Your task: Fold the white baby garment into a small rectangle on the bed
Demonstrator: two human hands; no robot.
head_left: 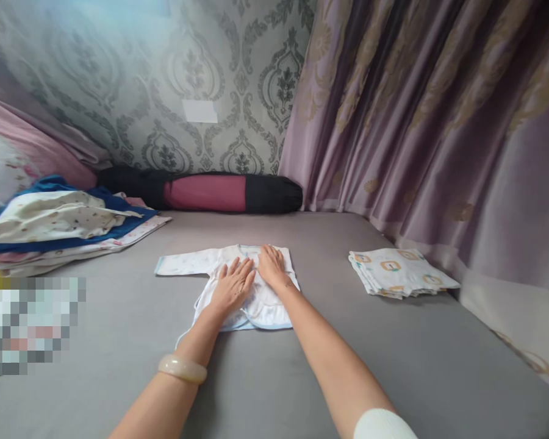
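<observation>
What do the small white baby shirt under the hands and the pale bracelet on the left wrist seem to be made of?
The small white baby shirt looks like thin, soft matte cotton cloth: it lies limp and creases easily. The pale bracelet looks like polished stone, perhaps jade, or glass or resin: smooth, rigid, faintly glossy.

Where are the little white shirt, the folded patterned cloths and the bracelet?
little white shirt (183, 264): head view, its outstretched sleeve.
folded patterned cloths (400, 272): head view, top of the stack.
bracelet (183, 369): head view, band on the left wrist.
</observation>
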